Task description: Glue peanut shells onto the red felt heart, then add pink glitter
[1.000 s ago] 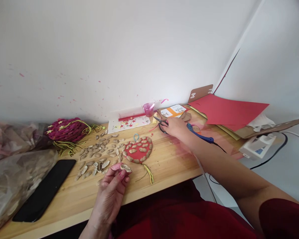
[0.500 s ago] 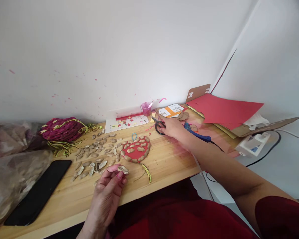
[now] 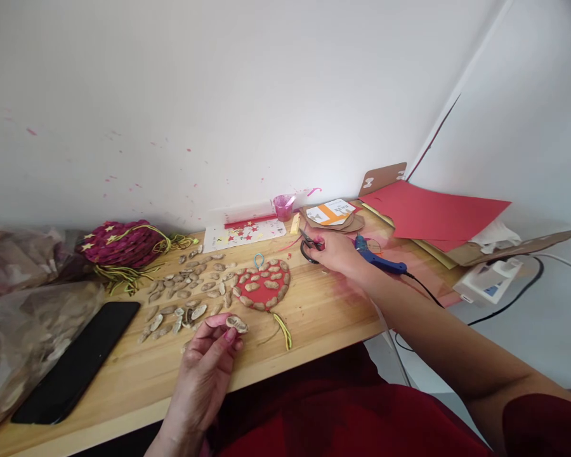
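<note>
My left hand (image 3: pixel 208 355) pinches an opened peanut shell (image 3: pixel 238 324), hollow side up, above the table's front edge. Farther off to the right, my right hand (image 3: pixel 335 251) is closed on the black-handled scissors (image 3: pixel 310 249), whose blades point up toward the back. Between the hands lies a red piece of card (image 3: pixel 261 289) edged with peanut shells, more of them glued inside it. A blue loop (image 3: pixel 259 260) tops the card and a yellow-green tassel (image 3: pixel 283 333) hangs from its lower end. Loose peanut shells (image 3: pixel 183 285) are spread to its left.
A blue glue gun (image 3: pixel 383 261) with a black cord rests right of my right hand. Behind stand a pink cup (image 3: pixel 284 207) and a white sheet with paper stars (image 3: pixel 219 238). Red paper (image 3: pixel 438 209) lies far right; a black phone (image 3: pixel 78 362) and plastic bags (image 3: pixel 23 330) are left.
The scissors have turned a little in my right hand, their handles and blades shifting. My left hand still holds the peanut shell in about the same place. The view has shifted slightly.
</note>
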`<state>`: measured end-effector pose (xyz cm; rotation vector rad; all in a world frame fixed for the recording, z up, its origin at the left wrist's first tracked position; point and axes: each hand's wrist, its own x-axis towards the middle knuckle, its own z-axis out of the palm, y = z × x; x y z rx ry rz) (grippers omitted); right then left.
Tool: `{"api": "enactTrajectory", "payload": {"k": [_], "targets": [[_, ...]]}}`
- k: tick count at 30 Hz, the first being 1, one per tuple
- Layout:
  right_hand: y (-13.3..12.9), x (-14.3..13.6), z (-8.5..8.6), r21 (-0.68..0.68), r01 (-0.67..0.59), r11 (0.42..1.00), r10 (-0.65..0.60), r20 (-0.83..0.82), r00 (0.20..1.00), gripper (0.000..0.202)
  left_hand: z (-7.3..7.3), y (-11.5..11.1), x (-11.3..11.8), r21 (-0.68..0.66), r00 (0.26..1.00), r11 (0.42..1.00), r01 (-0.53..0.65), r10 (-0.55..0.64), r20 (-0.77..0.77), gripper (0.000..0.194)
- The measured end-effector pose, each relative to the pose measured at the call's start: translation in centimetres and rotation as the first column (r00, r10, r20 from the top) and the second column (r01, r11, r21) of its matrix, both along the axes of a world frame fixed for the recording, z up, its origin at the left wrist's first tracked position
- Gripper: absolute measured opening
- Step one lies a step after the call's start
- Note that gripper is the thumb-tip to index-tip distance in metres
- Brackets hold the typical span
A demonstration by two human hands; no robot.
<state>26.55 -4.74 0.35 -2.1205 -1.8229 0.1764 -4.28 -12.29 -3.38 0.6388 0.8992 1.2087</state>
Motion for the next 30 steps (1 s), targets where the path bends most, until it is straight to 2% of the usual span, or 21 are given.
{"api": "enactTrajectory", "payload": {"k": [4,10,15,18,23,27,30], "targets": [[-0.5,-0.2,-0.2,0.042,-0.082,0.996,0.085,-0.086,0.993,0.027,-0.2,0.2,0.0,0.006,1.000,1.000,0.007,-0.007,0.002,0.035],[-0.2,0.1,-0.5,0.033,-0.106,0.994,0.108,-0.073,0.991,0.022,-0.2,0.1,-0.1,0.010,1.000,1.000,0.009,-0.009,0.014,0.034],[-1.2,0.4,0.6,0.018,-0.164,0.986,0.165,-0.123,0.979,0.028,0.0,0.1,-0.1,0.000,1.000,1.000,0.011,-0.011,0.008,0.035],[-1.7,0.6,1.4,0.056,-0.148,0.987,0.155,-0.156,0.975,0.032,0.1,0.1,0.0,-0.002,1.000,1.000,0.015,-0.015,0.001,0.036],[0.2,1.1,1.5,0.053,-0.054,0.997,0.054,0.003,0.999,0.035,-0.1,0.1,0.0,0.007,1.000,1.000,0.016,-0.016,-0.004,0.035],[2.5,1.2,0.3,0.045,-0.064,0.997,0.059,0.095,0.994,0.034,0.0,0.0,-0.1,0.011,1.000,1.000,0.017,-0.017,-0.004,0.034],[2.8,1.2,-0.3,0.037,-0.087,0.996,0.082,0.105,0.991,0.034,-0.1,0.0,-0.1,0.016,1.000,1.000,0.024,-0.024,-0.008,0.034]]}}
